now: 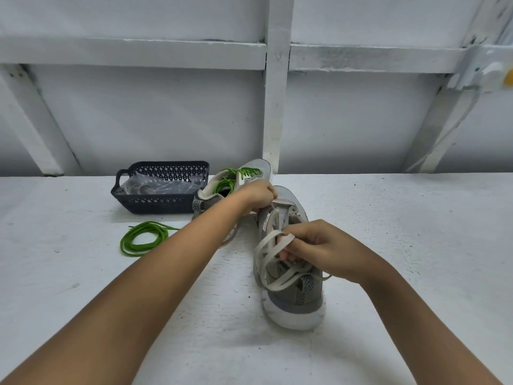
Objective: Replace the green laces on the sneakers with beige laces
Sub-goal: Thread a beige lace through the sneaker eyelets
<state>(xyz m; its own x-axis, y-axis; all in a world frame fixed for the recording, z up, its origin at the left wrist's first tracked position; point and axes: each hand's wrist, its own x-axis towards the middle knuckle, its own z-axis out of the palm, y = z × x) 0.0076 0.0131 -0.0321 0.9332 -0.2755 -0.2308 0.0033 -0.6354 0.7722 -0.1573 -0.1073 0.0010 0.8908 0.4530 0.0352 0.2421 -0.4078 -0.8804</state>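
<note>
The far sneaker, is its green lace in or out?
In: the far sneaker has a green lace threaded across its front.

The left forearm [166, 273] and right forearm [402, 304] are bare, as are the left hand [258, 197] and right hand [319, 245].

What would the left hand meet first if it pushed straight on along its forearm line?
The near sneaker: the left hand grips it by the front eyelets, toe straight ahead. The green-laced sneaker seems just left of that line; depth unclear.

Two sneakers [294, 297] [259, 165], two green laces [144, 238] [245, 172], one beige lace [266, 243], one basket [155, 204].
</note>
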